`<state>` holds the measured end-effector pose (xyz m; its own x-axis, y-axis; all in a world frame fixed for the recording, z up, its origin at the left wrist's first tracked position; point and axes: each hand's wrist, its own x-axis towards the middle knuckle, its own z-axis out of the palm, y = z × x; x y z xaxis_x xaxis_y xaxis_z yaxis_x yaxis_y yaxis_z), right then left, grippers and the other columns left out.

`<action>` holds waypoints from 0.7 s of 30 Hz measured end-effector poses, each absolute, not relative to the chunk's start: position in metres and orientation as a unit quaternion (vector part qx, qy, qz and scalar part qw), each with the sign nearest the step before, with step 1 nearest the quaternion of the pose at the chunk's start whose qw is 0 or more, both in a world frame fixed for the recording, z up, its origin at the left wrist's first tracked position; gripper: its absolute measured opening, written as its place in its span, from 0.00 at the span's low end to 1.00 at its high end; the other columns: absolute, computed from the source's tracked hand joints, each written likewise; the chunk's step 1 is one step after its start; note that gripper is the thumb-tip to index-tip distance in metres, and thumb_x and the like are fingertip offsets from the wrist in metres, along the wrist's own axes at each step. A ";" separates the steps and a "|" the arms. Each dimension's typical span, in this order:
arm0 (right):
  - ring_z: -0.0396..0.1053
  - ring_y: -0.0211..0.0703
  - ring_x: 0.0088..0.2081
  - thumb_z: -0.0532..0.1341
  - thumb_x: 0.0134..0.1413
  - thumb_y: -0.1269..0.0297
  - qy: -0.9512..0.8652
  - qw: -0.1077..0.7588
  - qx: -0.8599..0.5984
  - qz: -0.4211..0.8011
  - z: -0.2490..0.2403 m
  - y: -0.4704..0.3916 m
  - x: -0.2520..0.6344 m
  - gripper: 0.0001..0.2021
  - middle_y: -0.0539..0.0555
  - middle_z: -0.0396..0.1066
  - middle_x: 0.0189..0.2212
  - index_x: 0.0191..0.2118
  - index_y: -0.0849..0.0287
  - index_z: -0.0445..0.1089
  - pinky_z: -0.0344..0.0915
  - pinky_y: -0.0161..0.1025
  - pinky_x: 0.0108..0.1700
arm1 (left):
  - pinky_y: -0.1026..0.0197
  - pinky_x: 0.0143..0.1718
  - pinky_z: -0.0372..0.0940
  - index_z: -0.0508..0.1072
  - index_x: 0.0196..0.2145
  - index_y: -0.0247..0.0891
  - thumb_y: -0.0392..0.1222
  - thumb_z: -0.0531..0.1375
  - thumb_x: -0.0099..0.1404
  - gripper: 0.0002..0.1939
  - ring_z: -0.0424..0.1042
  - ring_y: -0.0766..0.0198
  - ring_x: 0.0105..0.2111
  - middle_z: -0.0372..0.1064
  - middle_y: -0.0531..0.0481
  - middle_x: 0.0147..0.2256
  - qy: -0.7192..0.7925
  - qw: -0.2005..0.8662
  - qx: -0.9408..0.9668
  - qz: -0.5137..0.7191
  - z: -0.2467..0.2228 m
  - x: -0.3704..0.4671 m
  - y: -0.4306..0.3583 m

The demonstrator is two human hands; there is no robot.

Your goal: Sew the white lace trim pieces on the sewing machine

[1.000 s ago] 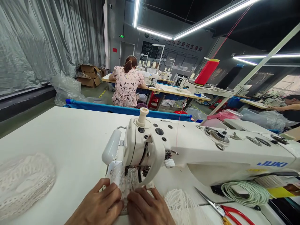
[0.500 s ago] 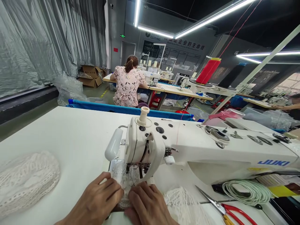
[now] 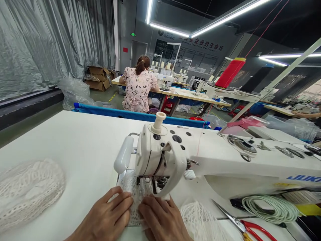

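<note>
White lace fabric [image 3: 135,211] lies on the sewing machine's bed and runs under the presser foot. My left hand [image 3: 107,211] presses on the left edge of the lace, fingers bent and together, gripping it near the needle area. On the right side, my right hand [image 3: 162,216] has curled fingers closed on the lace, just below the machine head; its thumb is partly hidden. The white sewing machine [image 3: 160,160] stands right in front of both hands. Its needle is hard to make out behind the guard.
A lace bundle [image 3: 30,194] lies at left on the white table [image 3: 82,147]. White fringe [image 3: 200,217], red-handled scissors [image 3: 240,224] and a coil of pale cord [image 3: 272,206] are at right. A red thread cone [image 3: 230,73] stands behind; another person [image 3: 139,85] sits ahead.
The view has shifted slightly, so the machine appears further right. My hands have spread a little apart, and more of the lace between them shows, lying flatter.
</note>
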<state>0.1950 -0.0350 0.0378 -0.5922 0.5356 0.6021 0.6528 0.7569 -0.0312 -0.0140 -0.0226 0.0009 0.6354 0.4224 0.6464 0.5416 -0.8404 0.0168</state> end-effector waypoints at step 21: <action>0.65 0.36 0.27 0.50 0.58 0.80 -0.905 0.296 -0.287 -0.104 0.047 -0.035 0.194 0.13 0.49 0.69 0.26 0.30 0.61 0.68 0.54 0.38 0.29 | 0.56 0.53 0.55 0.73 0.34 0.33 0.29 0.50 0.69 0.12 0.69 0.64 0.45 0.74 0.50 0.39 -0.235 0.090 -0.900 -0.356 0.020 -0.011 -0.024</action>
